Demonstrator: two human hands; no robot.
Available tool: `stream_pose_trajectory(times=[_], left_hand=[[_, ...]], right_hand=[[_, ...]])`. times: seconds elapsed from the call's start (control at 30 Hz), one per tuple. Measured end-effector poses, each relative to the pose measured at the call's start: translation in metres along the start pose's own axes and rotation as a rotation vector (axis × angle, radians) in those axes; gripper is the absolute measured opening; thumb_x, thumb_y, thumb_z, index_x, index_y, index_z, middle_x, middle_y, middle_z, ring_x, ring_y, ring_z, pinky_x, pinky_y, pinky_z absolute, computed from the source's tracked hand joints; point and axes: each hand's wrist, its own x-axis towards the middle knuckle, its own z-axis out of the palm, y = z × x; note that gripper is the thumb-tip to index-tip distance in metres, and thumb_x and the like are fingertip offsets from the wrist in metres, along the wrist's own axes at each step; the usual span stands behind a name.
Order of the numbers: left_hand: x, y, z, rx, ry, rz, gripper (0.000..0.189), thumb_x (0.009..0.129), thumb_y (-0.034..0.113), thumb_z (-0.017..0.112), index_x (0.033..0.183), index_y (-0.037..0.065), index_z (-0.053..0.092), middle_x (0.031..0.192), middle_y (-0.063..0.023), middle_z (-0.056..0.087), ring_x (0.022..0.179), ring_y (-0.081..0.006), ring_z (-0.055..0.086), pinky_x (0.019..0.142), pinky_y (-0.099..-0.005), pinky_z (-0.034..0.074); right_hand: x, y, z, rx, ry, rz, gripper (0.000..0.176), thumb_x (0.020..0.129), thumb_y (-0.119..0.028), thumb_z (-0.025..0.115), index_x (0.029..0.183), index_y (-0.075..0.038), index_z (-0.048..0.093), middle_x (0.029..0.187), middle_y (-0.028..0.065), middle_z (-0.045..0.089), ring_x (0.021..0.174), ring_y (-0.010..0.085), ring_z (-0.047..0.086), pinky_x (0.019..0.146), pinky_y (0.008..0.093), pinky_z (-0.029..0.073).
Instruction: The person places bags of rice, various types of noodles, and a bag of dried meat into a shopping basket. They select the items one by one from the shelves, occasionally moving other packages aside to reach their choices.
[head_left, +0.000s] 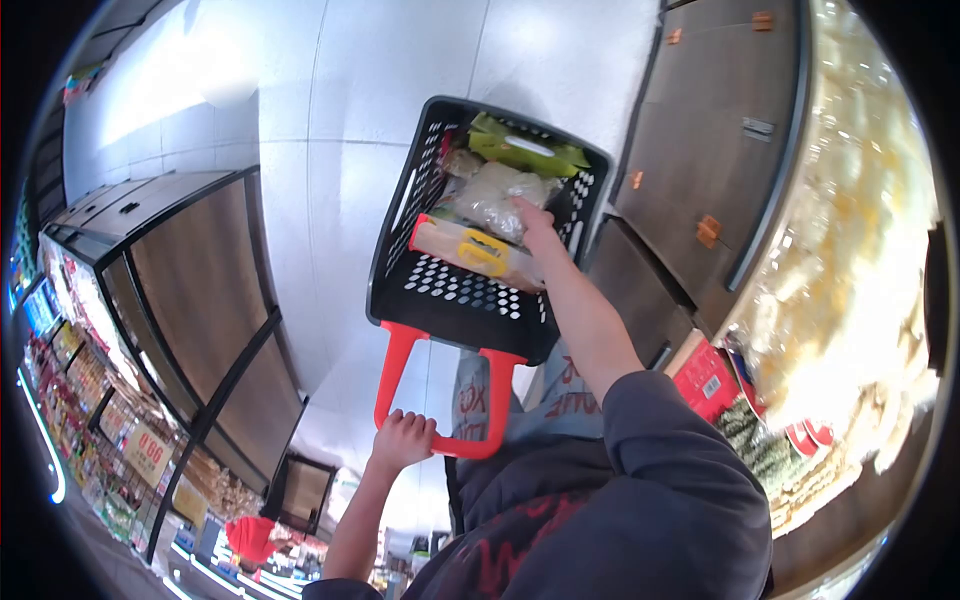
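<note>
A black perforated shopping basket [398, 262] with a long red handle [496, 415] stands tilted in front of my legs. My left hand [405, 440] is closed around the handle's near corner. Inside the basket, my right hand [535, 222] has its fingers on a clear plastic bag [490, 198] of pale contents; the fingertips are partly hidden, and it seems to grip the bag's right side. Beside the bag, towards me, lies a tan box [440, 240] with a yellow carry handle [483, 252]. A green package [520, 152] leans at the basket's far end.
Dark wood cabinets [700, 150] run along my right, topped by plastic-wrapped pale goods [850, 200] and a red box [705, 382]. On the left stands a wood-panelled display unit [200, 260], with packed shelves [90, 430] beyond. Light floor tiles [320, 220] lie between.
</note>
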Motion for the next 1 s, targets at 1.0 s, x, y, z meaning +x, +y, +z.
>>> stream_pose_trajectory(times=[1.0], left_hand=[[0.025, 0.024, -0.051, 0.177, 0.149, -0.064, 0.024, 0.066, 0.026, 0.069, 0.078, 0.006, 0.076, 0.078, -0.0188, 0.071, 0.078, -0.0388, 0.070, 0.076, -0.0486, 0.056]], right_hand=[[-0.490, 0.101, -0.380, 0.874, -0.660, -0.416, 0.047, 0.096, -0.022, 0.062, 0.135, 0.002, 0.050, 0.127, 0.0166, 0.063, 0.116, 0.0318, 0.063, 0.104, 0.0476, 0.049]])
